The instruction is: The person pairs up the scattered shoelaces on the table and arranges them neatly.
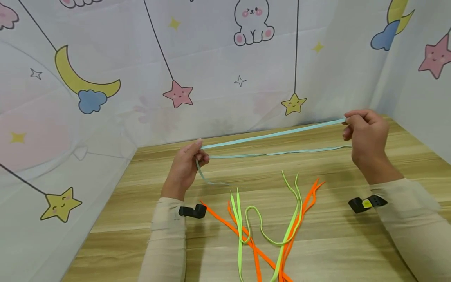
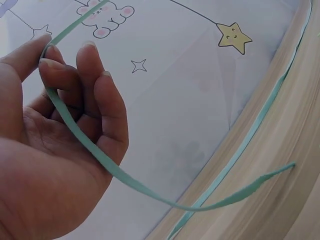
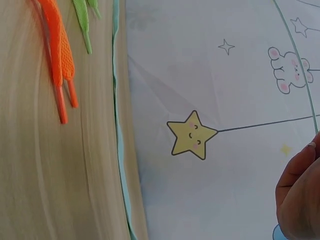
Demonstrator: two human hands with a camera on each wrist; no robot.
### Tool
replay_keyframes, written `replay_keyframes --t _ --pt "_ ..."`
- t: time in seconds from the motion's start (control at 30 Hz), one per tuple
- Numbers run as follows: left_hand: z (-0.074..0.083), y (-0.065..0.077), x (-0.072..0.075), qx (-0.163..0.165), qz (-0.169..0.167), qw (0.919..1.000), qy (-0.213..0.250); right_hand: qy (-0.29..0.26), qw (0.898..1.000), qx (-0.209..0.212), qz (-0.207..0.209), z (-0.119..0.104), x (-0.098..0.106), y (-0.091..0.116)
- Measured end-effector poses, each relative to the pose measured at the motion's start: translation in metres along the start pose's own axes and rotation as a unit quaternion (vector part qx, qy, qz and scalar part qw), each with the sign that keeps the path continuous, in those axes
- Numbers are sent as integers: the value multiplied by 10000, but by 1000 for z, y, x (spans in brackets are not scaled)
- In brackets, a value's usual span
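Observation:
A flat pale-turquoise shoelace (image 1: pixel 273 134) stretches taut between my two raised hands, sloping up to the right. My left hand (image 1: pixel 184 166) pinches it between thumb and forefinger. In the left wrist view, a loose tail of the turquoise shoelace (image 2: pixel 95 150) curves down across the curled fingers and ends in a tip. My right hand (image 1: pixel 370 137) pinches the other end of the taut stretch with thumb and fingertips. A second, slacker stretch runs below the first and passes out of sight behind the right hand. Only part of the right hand (image 3: pixel 300 195) shows in the right wrist view.
Orange shoelaces (image 1: pixel 225 222) and lime-green shoelaces (image 1: pixel 261 225) lie crossed on the wood-grain table (image 1: pixel 327 243), between my forearms. Behind the table hangs a white curtain (image 1: pixel 218 58) printed with stars, moons and bears. Black straps (image 1: pixel 192 211) sit on both wrists.

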State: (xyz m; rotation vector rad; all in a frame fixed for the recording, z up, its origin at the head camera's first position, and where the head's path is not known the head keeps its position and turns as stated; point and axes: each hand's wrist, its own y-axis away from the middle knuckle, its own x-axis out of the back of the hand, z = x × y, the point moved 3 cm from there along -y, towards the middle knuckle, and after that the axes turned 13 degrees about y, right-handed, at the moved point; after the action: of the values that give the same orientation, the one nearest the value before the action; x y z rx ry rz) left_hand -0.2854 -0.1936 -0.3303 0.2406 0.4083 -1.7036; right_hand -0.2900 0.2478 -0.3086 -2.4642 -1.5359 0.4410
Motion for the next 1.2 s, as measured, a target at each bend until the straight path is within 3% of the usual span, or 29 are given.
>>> replay_keyframes --t 0.17,0.4,0.57,0.77,1.1,1.2 --pt "0 0 5 42 163 9992 358 83 9999 -105 64 5 2 -4" --pt "-1 1 15 555 499 9965 383 199 9993 -288 130 14 7 -10" --pt "-1 2 20 742 668 9931 608 288 9985 -417 211 20 13 -14" --pt "-3 1 27 809 1014 9854 1098 382 9971 -607 271 28 21 -18" --pt "-5 -2 37 700 1128 9737 1850 281 9948 -935 296 34 32 -23" --pt "-6 -2 40 673 1220 9723 1878 260 9944 -1010 177 36 35 -24"
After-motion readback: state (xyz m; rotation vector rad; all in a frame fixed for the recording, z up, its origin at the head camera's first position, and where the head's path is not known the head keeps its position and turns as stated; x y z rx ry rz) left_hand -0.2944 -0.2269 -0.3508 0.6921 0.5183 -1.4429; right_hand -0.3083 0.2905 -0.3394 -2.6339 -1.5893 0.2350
